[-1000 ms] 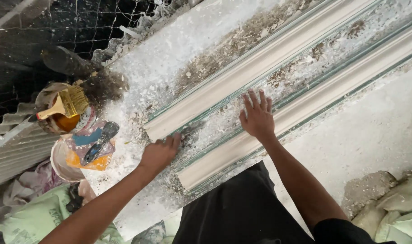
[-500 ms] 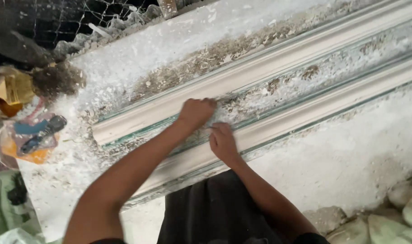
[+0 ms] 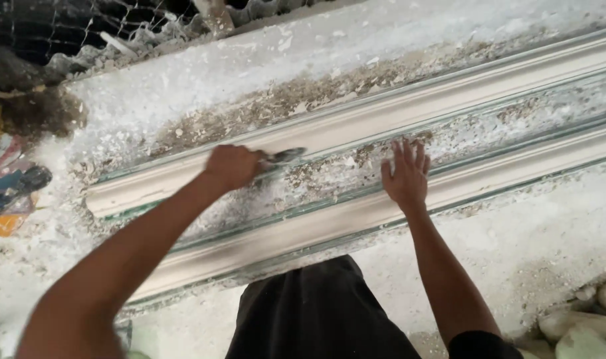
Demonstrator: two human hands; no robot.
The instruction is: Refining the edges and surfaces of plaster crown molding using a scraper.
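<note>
L hand (image 3: 233, 166) is closing in a fist round a small dark-bladed scraper (image 3: 282, 157), blade pointing right & lying in the middle channel of the long white moulding (image 3: 356, 129). R hand (image 3: 406, 174) is lying open, fingers spread flat, pressing on the channel just beside the lower rail, holding nothing. Half a sec ago both hands were bunched close together mid-channel; now they're sitting apart w/ the scraper between them, R hand shifted further right. A sec ago both were flat & spread w/ no tool visible. So the scraping is looking under way, crusty brown debris (image 3: 303, 100) lying along the plaster-dusted bench (image 3: 529, 246). Paint-stained bits (image 3: 10, 193) are sitting at the far left edge
</note>
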